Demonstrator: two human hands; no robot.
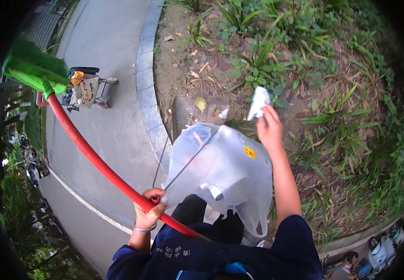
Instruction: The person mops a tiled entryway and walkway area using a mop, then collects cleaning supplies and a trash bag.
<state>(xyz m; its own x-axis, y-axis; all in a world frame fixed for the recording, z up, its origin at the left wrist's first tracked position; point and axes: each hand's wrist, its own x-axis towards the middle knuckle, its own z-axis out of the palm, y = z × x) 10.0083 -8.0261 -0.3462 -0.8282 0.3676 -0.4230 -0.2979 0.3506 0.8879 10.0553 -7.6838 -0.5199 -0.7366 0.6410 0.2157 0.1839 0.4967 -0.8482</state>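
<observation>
My left hand point(148, 212) is wrapped round the red handle of a broom point(101, 163). Its green head point(38, 70) points up at the far left. Against the same hand are the end of a thin metal rod handle point(187, 164) and the gathered edge of a translucent white plastic bag point(239, 172). The bag hangs in front of my body with some white items showing inside. Beyond it a dustpan point(190, 100) lies on the soil, holding a yellow leaf point(200, 103) and a white scrap. My right hand point(270, 128) pinches a crumpled white tissue point(259, 102) above the plant bed.
A stone kerb point(146, 79) divides the grey path point(99, 135) from the planted soil on the right. A small cart point(87, 91) with bags on it stands on the path at the left. Scooters point(384, 254) are parked at the lower right.
</observation>
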